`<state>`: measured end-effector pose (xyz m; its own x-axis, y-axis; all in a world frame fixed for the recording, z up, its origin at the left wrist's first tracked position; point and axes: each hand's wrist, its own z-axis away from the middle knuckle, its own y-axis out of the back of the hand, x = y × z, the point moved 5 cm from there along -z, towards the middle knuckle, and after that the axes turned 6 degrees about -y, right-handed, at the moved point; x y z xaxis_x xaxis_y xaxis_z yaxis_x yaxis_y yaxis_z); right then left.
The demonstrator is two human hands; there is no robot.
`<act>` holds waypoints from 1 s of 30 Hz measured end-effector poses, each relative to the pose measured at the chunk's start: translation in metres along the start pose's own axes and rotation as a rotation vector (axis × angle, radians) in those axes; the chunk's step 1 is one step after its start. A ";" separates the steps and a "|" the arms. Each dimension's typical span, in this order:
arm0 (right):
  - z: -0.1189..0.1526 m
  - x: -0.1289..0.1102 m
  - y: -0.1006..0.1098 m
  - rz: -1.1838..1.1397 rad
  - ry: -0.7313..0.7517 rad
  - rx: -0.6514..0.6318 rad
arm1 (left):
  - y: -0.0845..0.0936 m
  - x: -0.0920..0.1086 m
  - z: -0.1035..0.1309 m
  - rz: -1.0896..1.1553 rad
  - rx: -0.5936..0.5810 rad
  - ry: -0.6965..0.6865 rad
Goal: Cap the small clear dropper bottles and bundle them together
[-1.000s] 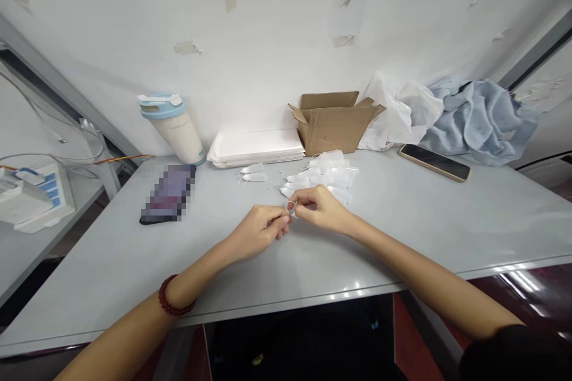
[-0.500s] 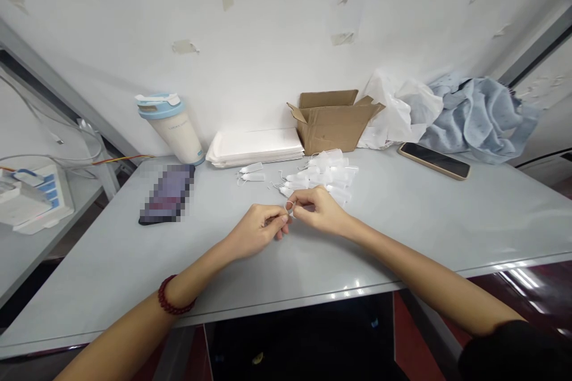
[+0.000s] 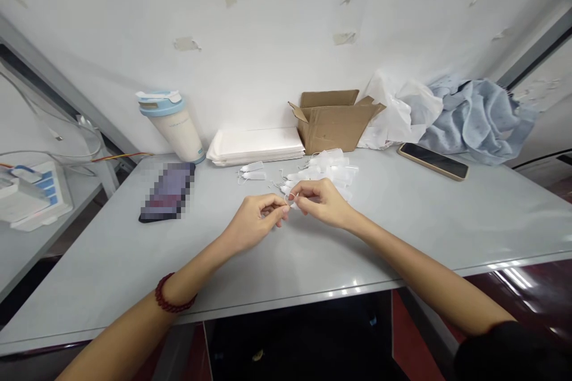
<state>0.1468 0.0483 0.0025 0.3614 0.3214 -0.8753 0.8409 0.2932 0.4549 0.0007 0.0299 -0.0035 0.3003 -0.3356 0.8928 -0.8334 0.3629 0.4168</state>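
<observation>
Grey table before you; open box at the back, white pile in front of it. Your left hand and right hand meet just nearer you, fingertips of both pinching a thin white loop between them

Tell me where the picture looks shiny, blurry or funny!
Head view: white glare dots the near edge of the table; blocky squares cover the dark thing at left; letters on the cup are too blurry to read.
</observation>
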 end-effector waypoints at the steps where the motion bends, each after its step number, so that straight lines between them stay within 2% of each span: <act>1: 0.001 0.000 -0.001 -0.004 -0.002 0.000 | -0.001 -0.001 0.001 0.005 0.001 0.006; 10: 0.005 0.008 -0.011 -0.002 -0.018 0.009 | -0.009 -0.007 0.005 0.040 -0.031 0.087; 18: 0.001 0.009 -0.010 0.107 0.054 0.041 | -0.001 -0.010 -0.002 -0.001 -0.016 0.076; 24: -0.006 0.013 0.004 0.345 0.162 0.284 | 0.026 -0.021 -0.015 -0.070 0.092 0.071; 30: -0.008 0.020 0.002 0.443 0.184 0.238 | 0.065 -0.033 -0.023 -0.134 0.271 0.161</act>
<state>0.1527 0.0623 -0.0132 0.6439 0.5266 -0.5551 0.6998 -0.1119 0.7056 -0.0527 0.0845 -0.0024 0.4671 -0.2159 0.8575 -0.8679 0.0738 0.4913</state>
